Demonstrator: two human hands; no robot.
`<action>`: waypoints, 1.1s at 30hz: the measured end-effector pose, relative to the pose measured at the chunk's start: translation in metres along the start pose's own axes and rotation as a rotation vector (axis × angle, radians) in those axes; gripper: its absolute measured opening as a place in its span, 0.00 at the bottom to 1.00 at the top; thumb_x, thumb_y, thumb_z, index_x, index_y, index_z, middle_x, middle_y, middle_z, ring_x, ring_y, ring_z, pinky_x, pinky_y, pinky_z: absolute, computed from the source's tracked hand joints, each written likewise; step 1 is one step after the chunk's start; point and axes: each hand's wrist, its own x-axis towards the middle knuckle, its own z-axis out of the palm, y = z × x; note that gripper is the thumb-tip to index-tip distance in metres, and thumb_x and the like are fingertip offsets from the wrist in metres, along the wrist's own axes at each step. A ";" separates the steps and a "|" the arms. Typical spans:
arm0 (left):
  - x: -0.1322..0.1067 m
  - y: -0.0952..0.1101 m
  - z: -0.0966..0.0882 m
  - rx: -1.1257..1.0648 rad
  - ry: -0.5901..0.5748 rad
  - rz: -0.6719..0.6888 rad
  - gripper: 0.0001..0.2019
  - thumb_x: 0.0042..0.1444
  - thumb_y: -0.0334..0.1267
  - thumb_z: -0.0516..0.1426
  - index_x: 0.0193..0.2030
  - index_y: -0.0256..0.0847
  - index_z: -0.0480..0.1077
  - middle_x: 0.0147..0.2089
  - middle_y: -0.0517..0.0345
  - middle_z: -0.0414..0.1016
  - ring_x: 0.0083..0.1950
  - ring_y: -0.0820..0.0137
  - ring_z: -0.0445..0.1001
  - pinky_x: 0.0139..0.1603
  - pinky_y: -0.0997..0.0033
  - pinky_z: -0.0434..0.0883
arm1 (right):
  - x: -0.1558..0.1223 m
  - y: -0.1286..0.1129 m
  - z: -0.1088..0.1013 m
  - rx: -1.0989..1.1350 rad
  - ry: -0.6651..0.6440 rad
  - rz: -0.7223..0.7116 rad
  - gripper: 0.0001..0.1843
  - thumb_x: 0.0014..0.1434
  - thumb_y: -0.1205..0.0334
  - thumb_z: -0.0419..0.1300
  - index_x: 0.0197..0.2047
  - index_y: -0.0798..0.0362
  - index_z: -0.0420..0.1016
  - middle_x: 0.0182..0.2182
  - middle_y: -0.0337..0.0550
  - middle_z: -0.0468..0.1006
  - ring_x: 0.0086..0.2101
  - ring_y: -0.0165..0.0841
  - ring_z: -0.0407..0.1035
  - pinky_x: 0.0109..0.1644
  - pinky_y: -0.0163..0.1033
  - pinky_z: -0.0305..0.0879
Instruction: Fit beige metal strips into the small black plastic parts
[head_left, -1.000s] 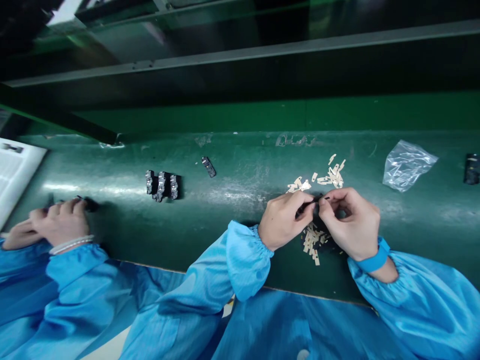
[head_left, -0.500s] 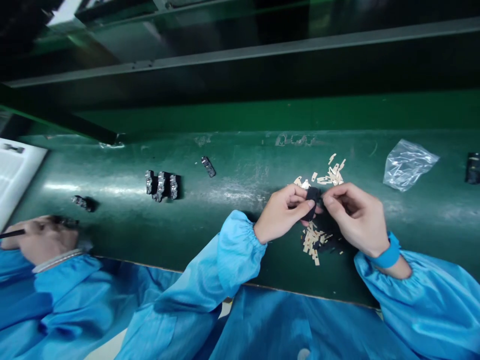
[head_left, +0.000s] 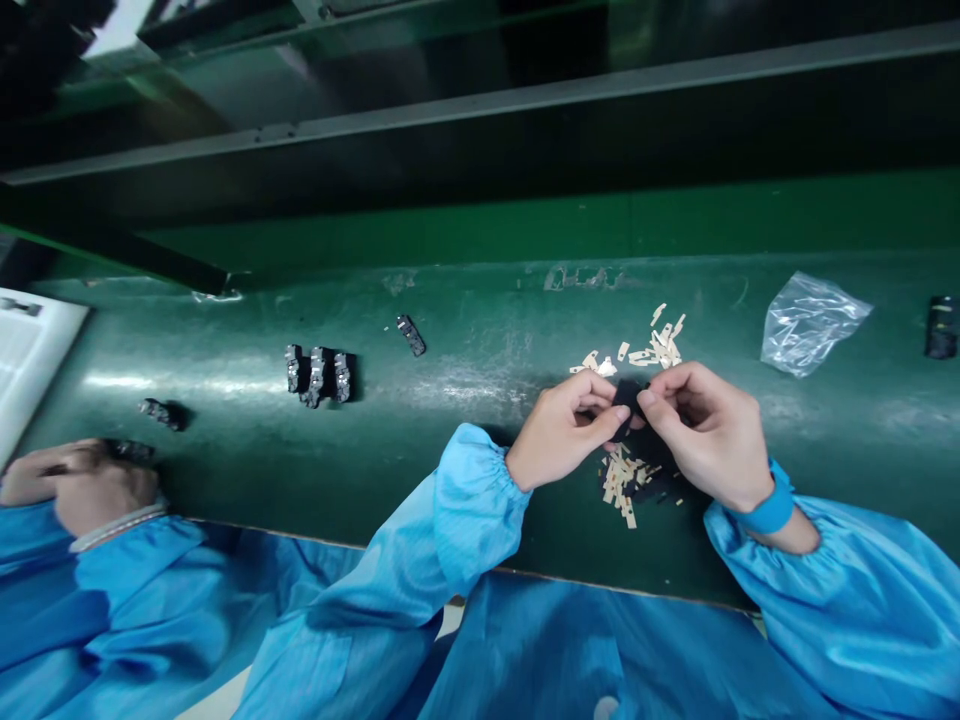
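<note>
Between the thumb and fingers of my left hand point(head_left: 564, 424) is a small flat black piece point(head_left: 624, 402), held above the bench. My right hand point(head_left: 705, 425) is closed in a pinch at the right edge of that piece; what its fingertips grip is too small and dark to make out. Below my hands lies a heap of small cream-coloured strips point(head_left: 621, 484), with dark bits beside it. More cream strips point(head_left: 663, 346) are scattered just beyond my fingers.
A clear plastic bag point(head_left: 814, 322) lies to the right, with a black part point(head_left: 942, 327) past it. On the left are several black parts point(head_left: 318, 376), a single one point(head_left: 411, 334) and a co-worker's hands point(head_left: 101, 488). The green bench point(head_left: 450, 480) runs beneath a dark shelf.
My right fingertips have come in closer against the black piece. The left hand keeps its hold. At the far left the co-worker's hands have shifted, and the whole view has moved slightly.
</note>
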 end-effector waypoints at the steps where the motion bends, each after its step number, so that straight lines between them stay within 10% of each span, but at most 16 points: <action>1: 0.000 0.000 -0.001 0.005 -0.010 0.001 0.12 0.59 0.40 0.64 0.37 0.39 0.65 0.32 0.61 0.74 0.28 0.77 0.76 0.30 0.77 0.76 | 0.000 -0.001 0.000 0.020 -0.007 0.005 0.07 0.63 0.60 0.65 0.34 0.50 0.73 0.23 0.36 0.76 0.21 0.30 0.71 0.23 0.35 0.64; 33: 0.004 -0.002 -0.015 -0.346 -0.213 -0.133 0.19 0.57 0.46 0.69 0.45 0.36 0.70 0.35 0.54 0.82 0.32 0.74 0.78 0.29 0.77 0.71 | 0.001 -0.004 -0.002 0.517 -0.203 0.212 0.13 0.61 0.54 0.71 0.39 0.50 0.73 0.26 0.36 0.78 0.22 0.25 0.70 0.25 0.30 0.65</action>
